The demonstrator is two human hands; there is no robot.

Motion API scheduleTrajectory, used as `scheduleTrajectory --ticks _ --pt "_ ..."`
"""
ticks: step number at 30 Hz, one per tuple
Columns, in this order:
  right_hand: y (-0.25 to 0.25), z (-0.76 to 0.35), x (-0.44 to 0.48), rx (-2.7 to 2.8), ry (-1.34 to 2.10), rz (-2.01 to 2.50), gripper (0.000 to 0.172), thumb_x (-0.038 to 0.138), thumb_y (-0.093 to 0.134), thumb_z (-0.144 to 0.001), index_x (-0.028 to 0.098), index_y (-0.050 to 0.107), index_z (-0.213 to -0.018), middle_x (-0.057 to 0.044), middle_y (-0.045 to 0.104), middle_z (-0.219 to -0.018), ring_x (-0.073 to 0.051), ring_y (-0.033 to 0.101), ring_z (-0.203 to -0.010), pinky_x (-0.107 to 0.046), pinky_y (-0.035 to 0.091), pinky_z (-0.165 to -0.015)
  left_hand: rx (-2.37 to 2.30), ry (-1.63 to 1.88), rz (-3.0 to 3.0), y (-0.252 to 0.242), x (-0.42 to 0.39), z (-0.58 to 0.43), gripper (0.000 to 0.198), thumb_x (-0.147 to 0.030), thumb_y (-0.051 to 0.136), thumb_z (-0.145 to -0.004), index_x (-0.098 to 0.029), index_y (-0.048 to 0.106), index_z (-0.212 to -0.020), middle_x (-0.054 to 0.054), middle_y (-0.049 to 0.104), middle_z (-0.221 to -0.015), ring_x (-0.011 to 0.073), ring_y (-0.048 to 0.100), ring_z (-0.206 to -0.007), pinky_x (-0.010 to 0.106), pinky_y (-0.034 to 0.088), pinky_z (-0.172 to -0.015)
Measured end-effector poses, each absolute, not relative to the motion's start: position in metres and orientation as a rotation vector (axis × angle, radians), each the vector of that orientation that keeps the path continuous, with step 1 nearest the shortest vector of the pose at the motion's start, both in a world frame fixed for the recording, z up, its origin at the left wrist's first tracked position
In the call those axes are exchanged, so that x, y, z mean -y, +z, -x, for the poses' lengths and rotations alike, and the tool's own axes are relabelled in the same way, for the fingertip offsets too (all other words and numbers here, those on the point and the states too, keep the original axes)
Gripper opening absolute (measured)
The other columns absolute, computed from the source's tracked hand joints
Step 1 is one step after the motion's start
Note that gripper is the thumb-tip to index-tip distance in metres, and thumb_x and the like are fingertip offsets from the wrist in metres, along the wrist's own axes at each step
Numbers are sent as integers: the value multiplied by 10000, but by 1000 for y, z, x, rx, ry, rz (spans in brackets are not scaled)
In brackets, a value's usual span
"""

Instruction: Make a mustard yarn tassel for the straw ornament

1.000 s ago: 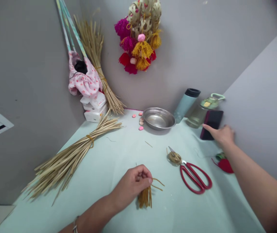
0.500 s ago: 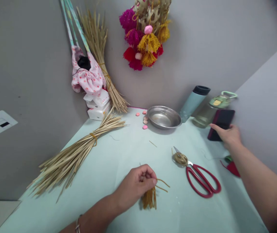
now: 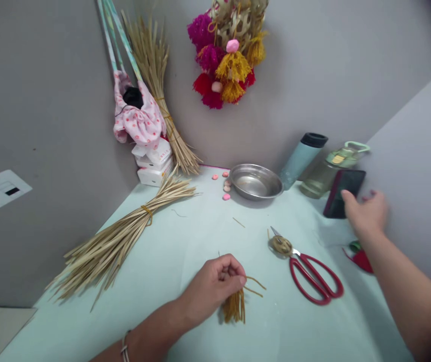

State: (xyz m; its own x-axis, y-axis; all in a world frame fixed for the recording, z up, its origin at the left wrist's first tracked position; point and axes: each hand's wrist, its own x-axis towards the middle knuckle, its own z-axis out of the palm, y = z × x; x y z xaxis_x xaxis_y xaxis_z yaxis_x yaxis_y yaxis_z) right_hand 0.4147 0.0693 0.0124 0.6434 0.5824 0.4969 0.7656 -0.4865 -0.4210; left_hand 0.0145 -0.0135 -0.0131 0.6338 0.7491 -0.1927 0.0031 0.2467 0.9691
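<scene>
My left hand (image 3: 212, 287) is closed in a pinch on the top of a mustard-yellow yarn tassel (image 3: 235, 306) that lies on the pale green table (image 3: 185, 236). My right hand (image 3: 366, 216) is stretched out at the right, one fingertip touching the screen of a dark phone (image 3: 343, 199) that leans against the wall. Its other fingers are blurred. Red-handled scissors (image 3: 313, 276) lie between my hands, with a small coil of yellow cord (image 3: 280, 245) at their tips.
A steel bowl (image 3: 255, 182), a teal flask (image 3: 303, 160) and a glass bottle (image 3: 328, 171) stand at the back. Pink beads (image 3: 226, 190) lie beside the bowl. A tied straw bundle (image 3: 120, 236) lies left. Woven tassel ornament (image 3: 230, 55) hangs on the wall. A red-green object (image 3: 360, 257) sits right.
My right hand has shifted a little to the right and up along the phone. My left hand has kept its pinch on the tassel. The view has drifted slightly.
</scene>
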Motion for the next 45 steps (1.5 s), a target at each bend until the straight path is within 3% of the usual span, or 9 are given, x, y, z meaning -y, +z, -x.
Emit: scheduleTrajectory --ticks 6,9,12,17,22,25,32,36,45 --pt "39 -301 -5 1378 86 1928 304 463 415 -942 222 575 -1033 -92 692 -990 -216 620 -961 -295 438 -818 -738 565 -1234 -13 18 -17 246 -398 634 -803 -160 571 -799 -11 468 -692 98 398 -643 238 309 -610" --pt "37 -234 37 1631 542 1728 284 503 430 -927 242 541 -943 -52 643 -939 -229 586 -903 -345 418 -820 -720 580 -1229 -11 20 -18 256 -407 638 -800 -161 569 -802 -14 469 -690 97 404 -643 237 312 -614" --pt "27 -194 65 1766 864 1718 264 498 512 -892 235 525 -866 -17 571 -805 -200 517 -742 -319 396 -671 -681 589 -1208 -8 21 -17 278 -426 643 -796 -159 566 -811 -23 462 -688 88 396 -628 228 307 -604" --pt "16 -188 68 1564 1197 1556 376 485 459 -926 202 506 -682 4 460 -682 -162 434 -677 -287 367 -634 -663 575 -1148 -9 20 -16 273 -406 664 -775 -155 563 -815 -19 486 -704 75 387 -605 215 297 -575" --pt "-2 -197 56 1069 1317 1387 361 558 492 -888 212 591 -852 -39 590 -870 -195 542 -833 -325 446 -784 -694 562 -1130 -13 22 -18 230 -365 650 -780 -157 560 -820 -31 478 -678 62 369 -564 209 282 -544" --pt "-11 -196 55 952 1442 1333 598 774 443 -764 208 578 -902 -71 601 -875 -228 563 -763 -366 469 -695 -731 570 -1175 -15 25 -20 171 -310 625 -791 -155 559 -816 -39 466 -633 65 377 -553 208 277 -529" --pt "2 -179 66 1431 1307 1536 504 585 437 -898 208 301 -593 44 264 -601 -123 253 -578 -264 224 -536 -752 601 -1206 -17 27 -21 164 -305 610 -803 -158 538 -808 -27 504 -637 73 428 -566 208 312 -541" --pt "7 -180 65 1362 1307 1534 453 551 480 -895 194 404 -626 32 351 -628 -130 318 -620 -259 267 -582 -678 581 -1095 -19 25 -20 240 -335 654 -779 -162 526 -884 16 590 -774 80 480 -625 212 339 -572" --pt "-4 -189 66 1175 1433 1409 283 456 616 -854 189 574 -768 12 544 -710 -152 473 -707 -272 353 -668 -754 558 -1079 -19 24 -17 181 -345 574 -831 -181 542 -901 -56 452 -558 79 401 -531 222 314 -545"
